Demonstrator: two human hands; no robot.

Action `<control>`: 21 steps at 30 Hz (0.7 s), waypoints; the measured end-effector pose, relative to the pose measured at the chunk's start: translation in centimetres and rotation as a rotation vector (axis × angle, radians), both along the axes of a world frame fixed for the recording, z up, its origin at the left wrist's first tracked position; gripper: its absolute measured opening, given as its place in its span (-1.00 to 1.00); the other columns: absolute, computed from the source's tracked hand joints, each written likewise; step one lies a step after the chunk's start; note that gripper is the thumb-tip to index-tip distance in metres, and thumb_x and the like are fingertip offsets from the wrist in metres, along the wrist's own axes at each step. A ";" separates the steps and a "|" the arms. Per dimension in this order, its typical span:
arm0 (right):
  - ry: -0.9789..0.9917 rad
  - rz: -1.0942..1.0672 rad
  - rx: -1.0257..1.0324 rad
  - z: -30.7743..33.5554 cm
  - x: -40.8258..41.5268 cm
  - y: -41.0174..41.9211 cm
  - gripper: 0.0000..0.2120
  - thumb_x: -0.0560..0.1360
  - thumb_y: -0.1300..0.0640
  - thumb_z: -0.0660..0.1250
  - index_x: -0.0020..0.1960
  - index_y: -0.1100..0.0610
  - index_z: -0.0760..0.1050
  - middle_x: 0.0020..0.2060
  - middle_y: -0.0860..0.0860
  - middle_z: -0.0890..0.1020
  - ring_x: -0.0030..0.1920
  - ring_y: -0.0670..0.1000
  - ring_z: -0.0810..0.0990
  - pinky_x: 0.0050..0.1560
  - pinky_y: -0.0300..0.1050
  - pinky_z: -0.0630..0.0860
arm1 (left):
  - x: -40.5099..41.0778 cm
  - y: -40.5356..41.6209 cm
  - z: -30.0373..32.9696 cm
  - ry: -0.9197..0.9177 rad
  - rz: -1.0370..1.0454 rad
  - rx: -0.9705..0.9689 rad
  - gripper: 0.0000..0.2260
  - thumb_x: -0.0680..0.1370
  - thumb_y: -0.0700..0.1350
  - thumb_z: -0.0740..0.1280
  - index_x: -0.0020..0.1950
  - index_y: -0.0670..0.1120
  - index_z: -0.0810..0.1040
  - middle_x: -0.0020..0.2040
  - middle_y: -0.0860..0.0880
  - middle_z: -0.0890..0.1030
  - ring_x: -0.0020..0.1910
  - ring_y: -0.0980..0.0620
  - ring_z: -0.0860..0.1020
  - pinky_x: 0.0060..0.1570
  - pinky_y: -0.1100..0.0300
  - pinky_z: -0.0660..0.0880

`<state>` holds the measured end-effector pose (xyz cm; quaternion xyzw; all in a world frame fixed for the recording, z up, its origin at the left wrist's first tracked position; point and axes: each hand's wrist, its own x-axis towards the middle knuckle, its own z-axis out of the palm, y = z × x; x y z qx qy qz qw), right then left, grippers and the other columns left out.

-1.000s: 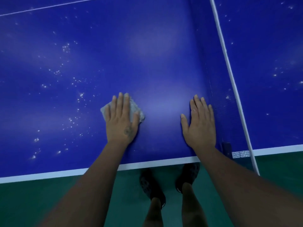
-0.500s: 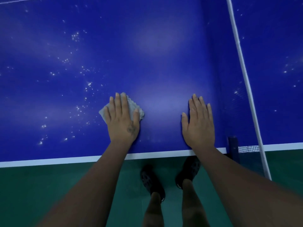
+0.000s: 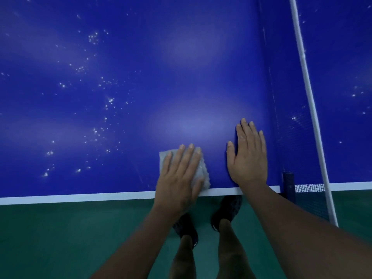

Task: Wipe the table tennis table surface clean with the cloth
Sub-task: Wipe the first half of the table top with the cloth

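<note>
— What's around the person there?

— A net [image 3: 289, 125] runs along the right side of them, with a white top band [image 3: 308, 93] and a dark post [image 3: 288, 183] clamped at the near edge. It lies just beside the right hand [image 3: 248, 158] and bounds that side of the wiping space. Below the edge there is green floor [image 3: 70, 238] and two dark shoes [image 3: 227, 210].

— How many of each?

— One cloth [image 3: 202, 170], two hands, one net, one post. Pale specks [image 3: 106, 106] are scattered over the blue surface [image 3: 181, 57], mostly to the left, too many to count.

— And the cloth?

— Small, light grey, with a scalloped edge showing on its right. It lies flat near the white border line [image 3: 80, 197] at the near edge, its corner reaching that line. The left hand [image 3: 179, 178] lies on it with fingers straight and spread, pressing it down. The right hand rests flat and bare on the surface just to its right, fingers straight, holding nothing.
</note>
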<state>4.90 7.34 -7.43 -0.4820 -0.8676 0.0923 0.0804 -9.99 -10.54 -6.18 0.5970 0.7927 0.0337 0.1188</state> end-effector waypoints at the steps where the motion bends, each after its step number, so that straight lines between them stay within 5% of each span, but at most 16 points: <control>1: 0.009 0.000 0.005 0.0 0.0 0.0 -0.41 0.76 -0.08 0.02 0.67 0.23 0.24 0.70 0.06 0.21 0.72 0.06 0.08 0.70 0.19 0.05 | -1.5 0.6 -0.2 0.017 0.051 0.010 -0.39 0.75 0.17 0.02 0.75 -0.05 0.02 0.75 -0.05 0.02 0.73 -0.06 -0.08 0.66 -0.21 0.03; 6: 0.010 -0.008 0.025 -0.2 0.0 0.0 -0.44 0.75 -0.04 0.06 0.66 0.22 0.26 0.69 0.05 0.23 0.71 0.06 0.10 0.70 0.17 0.06 | -5.1 7.2 -1.1 0.043 0.278 0.067 -0.38 0.75 0.15 0.05 0.74 -0.13 0.05 0.74 -0.12 0.06 0.73 -0.13 -0.03 0.65 -0.23 -0.01; 14: 0.021 -0.008 0.014 -0.1 0.0 0.1 -0.44 0.74 -0.02 0.09 0.65 0.24 0.29 0.68 0.07 0.25 0.71 0.06 0.12 0.70 0.17 0.07 | 4.7 4.0 0.1 -0.049 0.025 0.051 -0.38 0.76 0.15 0.03 0.75 -0.10 -0.01 0.75 -0.09 -0.04 0.73 -0.10 -0.11 0.65 -0.23 0.03; 21: 0.016 -0.009 0.006 0.2 -0.1 0.0 -0.43 0.75 -0.06 0.07 0.65 0.24 0.29 0.69 0.06 0.24 0.71 0.07 0.11 0.70 0.19 0.07 | -2.9 4.9 -1.0 0.020 0.104 0.075 -0.37 0.75 0.16 0.09 0.75 -0.08 0.06 0.74 -0.08 0.06 0.73 -0.08 -0.05 0.67 -0.19 -0.01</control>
